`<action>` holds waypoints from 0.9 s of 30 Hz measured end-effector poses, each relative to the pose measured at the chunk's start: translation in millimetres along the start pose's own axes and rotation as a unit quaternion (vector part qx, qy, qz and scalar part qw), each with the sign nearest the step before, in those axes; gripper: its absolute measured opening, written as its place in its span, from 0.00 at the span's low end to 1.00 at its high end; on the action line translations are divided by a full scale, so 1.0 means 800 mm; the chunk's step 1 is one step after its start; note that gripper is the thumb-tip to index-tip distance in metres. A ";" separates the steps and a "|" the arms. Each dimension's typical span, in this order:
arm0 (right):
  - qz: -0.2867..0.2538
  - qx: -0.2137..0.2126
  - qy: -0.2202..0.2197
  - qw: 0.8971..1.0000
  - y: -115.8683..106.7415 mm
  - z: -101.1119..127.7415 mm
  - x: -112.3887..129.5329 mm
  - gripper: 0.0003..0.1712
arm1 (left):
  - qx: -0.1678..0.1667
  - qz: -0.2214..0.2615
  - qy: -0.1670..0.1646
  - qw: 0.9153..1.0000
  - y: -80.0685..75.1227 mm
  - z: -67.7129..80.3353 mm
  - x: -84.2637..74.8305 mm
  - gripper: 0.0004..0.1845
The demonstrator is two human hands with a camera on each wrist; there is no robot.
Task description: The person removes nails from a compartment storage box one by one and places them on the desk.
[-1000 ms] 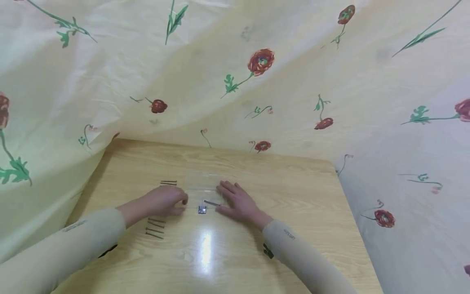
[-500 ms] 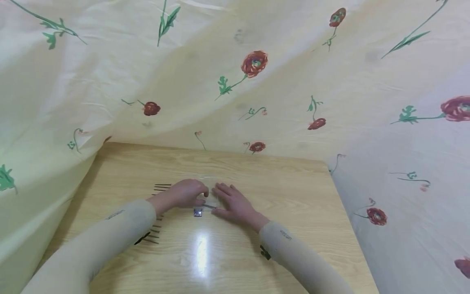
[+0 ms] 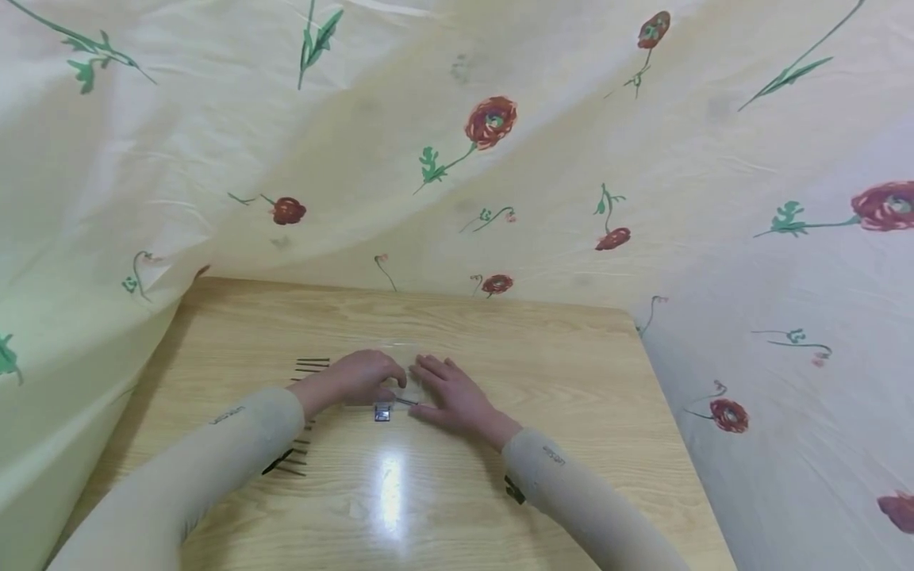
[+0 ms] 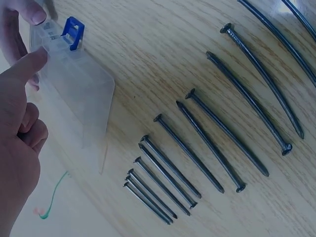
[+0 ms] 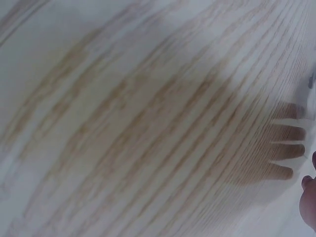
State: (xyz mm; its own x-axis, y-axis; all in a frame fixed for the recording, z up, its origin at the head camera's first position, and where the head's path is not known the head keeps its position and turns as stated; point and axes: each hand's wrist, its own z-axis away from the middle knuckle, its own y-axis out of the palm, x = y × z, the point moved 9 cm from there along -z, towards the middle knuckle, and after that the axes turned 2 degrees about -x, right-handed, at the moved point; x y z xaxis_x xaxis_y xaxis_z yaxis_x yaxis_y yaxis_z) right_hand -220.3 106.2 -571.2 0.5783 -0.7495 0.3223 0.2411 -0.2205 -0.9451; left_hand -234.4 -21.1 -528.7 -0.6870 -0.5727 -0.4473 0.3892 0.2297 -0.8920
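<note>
A clear plastic box [image 4: 79, 94] lies on the table, its blue latch [image 4: 74, 33] at the edge facing me. My left hand [image 3: 362, 377] is over its left part, thumb extended near the latch and the other fingers bent; nothing shows between thumb and fingers. At the box's right end my right hand [image 3: 457, 396] lies with fingers stretched out, and its fingertips also appear at the box edge in the left wrist view. A single nail [image 3: 408, 401] shows between the two hands at the box's front, partly hidden by the left thumb.
Several dark nails [image 4: 217, 131], graded from short to long, lie in a row left of the box, partly covered by my left forearm in the head view. Flowered cloth [image 3: 428, 159] hangs beyond the wooden table [image 3: 543, 341] and along its sides.
My left hand has moved right, from beside the box to over it, with its thumb now near the nail. The right hand stays in place. The head view has shifted slightly.
</note>
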 end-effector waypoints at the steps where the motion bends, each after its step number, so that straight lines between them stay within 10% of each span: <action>1: 0.002 0.000 -0.001 1.000 0.000 0.000 0.000 0.46 | -0.002 0.001 0.002 1.000 -0.001 0.000 -0.001 0.14; 27: -0.010 -0.011 -0.012 1.000 -0.003 0.002 0.004 0.45 | 0.022 -0.089 0.120 0.988 0.019 -0.013 -0.022 0.08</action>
State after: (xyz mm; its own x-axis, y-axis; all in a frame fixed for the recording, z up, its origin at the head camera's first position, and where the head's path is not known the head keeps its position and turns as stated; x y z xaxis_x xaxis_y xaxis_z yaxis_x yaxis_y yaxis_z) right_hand -217.6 105.6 -567.5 0.5923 -0.7295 0.3422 0.2353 -0.2496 -0.9393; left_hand -222.5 0.4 -534.7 -0.8710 -0.3966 -0.2901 0.2716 0.1034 -0.9568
